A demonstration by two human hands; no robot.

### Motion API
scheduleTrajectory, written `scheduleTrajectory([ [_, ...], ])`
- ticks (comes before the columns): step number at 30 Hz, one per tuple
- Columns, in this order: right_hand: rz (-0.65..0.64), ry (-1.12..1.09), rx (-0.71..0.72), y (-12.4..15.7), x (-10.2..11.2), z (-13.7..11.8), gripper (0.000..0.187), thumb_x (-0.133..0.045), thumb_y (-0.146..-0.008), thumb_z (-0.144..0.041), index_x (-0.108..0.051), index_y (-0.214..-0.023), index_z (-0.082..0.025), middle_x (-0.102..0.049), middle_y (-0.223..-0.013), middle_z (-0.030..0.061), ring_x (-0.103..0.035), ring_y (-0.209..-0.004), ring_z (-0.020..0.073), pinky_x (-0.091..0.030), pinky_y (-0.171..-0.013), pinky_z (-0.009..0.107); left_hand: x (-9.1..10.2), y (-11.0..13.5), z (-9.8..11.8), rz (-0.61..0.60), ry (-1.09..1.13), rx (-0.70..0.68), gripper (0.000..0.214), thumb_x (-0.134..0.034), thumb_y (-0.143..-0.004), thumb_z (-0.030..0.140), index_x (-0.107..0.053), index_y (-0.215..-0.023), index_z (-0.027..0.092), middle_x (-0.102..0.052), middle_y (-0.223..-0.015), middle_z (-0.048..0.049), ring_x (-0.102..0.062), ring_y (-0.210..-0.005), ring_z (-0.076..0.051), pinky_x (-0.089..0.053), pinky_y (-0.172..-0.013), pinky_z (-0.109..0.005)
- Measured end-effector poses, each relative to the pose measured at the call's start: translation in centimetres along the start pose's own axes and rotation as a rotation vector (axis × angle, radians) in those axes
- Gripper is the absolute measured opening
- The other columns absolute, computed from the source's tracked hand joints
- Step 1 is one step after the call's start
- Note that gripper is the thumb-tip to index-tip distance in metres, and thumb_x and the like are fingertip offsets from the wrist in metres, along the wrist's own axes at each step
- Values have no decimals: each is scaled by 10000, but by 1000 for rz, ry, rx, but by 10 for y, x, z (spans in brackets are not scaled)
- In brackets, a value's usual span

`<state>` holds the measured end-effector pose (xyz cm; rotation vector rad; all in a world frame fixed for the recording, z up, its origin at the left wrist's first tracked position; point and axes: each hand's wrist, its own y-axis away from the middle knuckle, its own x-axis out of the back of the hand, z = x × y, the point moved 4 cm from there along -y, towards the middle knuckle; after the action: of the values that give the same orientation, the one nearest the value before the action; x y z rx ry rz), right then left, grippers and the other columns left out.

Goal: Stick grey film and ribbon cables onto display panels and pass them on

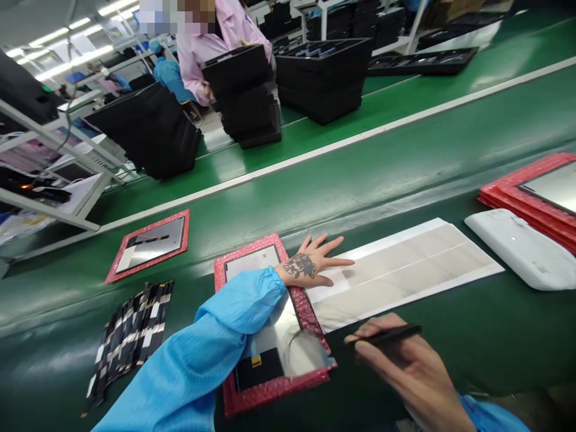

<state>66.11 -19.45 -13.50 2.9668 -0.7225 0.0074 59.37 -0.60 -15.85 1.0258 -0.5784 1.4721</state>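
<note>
My left hand, fingers spread, reaches over a flat display panel and touches the near end of a long white-edged sheet. Under that panel lies red bubble wrap, and my blue sleeve covers part of both. At the panel's lower end are a black patch and a small yellow tab. Closed around a slim black tool, my right hand hovers in front of the sheet. Blur hides the tool's exact kind.
Dark strips lie in a row at left, near another panel on red wrap. A white wrapped bundle and a red-wrapped stack sit at right. Black tray stacks and a person in pink are beyond.
</note>
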Motion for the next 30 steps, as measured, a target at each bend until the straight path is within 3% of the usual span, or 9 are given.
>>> scheduleTrajectory([
  [3, 78, -62, -102, 1, 4, 12, 206, -801, -688, -450, -695, -739, -280, -729, -687, 11, -667, -517, 189, -602, -515, 258, 17, 38, 14, 292, 217, 46, 518, -731, -810, 333, -610, -1308, 259, -450, -1506, -104, -375, -1394, -337, -269, -1165, -517],
  [5, 110, -77, -127, 3, 5, 20, 246, -838, -628, -444, -686, -726, -277, -724, -673, 13, -653, -500, 193, -607, -508, 270, 19, 80, 18, 487, 428, 229, 273, -622, -878, 380, -703, -1064, 198, -695, -1147, -107, -618, -1073, -240, -477, -966, -383],
  [6, 112, -81, -126, 4, 5, 23, 254, -848, -604, -440, -687, -720, -282, -719, -660, 13, -648, -494, 201, -610, -501, 284, 12, 104, 18, 549, 549, 361, 262, -581, -891, 413, -700, -915, 180, -720, -924, -78, -647, -855, -191, -520, -804, -322],
  [9, 109, -90, -134, 7, -3, 30, 245, -851, -568, -452, -697, -704, -319, -710, -641, 20, -637, -477, 230, -619, -481, 333, -28, 168, 22, 537, 968, 696, 459, -584, -815, 606, -574, -684, 166, -591, -592, 4, -468, -460, -80, -363, -446, -205],
  [13, 72, -63, -126, 9, -21, 31, 212, -843, -559, -468, -703, -691, -379, -723, -687, 33, -626, -477, 242, -602, -435, 340, -74, 216, 37, 529, 1366, 852, 611, -605, -690, 770, -536, -707, 164, -558, -538, 23, -380, -352, -40, -210, -337, -174],
  [16, 31, -22, -106, 12, -35, 27, 201, -835, -565, -479, -705, -696, -400, -696, -638, 21, -613, -456, 243, -606, -424, 348, -87, 229, 47, 596, 1493, 868, 628, -655, -639, 773, -529, -713, 162, -559, -525, 21, -398, -345, -43, -210, -315, -166],
  [20, -30, 18, -83, 19, -49, 21, 178, -819, -596, -481, -706, -700, -393, -685, -633, 14, -604, -450, 240, -618, -431, 361, -94, 233, 51, 630, 1591, 814, 524, -752, -652, 625, -517, -679, 157, -566, -550, 16, -442, -381, -42, -237, -335, -155],
  [24, -5, 1, -95, 31, -57, 14, 183, -813, -616, -477, -691, -716, -384, -695, -697, 4, -596, -471, 227, -618, -455, 363, -100, 236, 49, 644, 1646, 784, 437, -812, -617, 493, -547, -670, 149, -532, -507, 33, -457, -389, -52, -268, -344, -156],
  [30, 70, 0, -159, 37, -56, 12, 195, -799, -627, -482, -672, -721, -366, -706, -747, 0, -600, -517, 229, -590, -511, 384, -97, 239, 46, 686, 1594, 810, 460, -831, -585, 508, -553, -656, 148, -548, -525, 19, -501, -445, -74, -315, -375, -158],
])
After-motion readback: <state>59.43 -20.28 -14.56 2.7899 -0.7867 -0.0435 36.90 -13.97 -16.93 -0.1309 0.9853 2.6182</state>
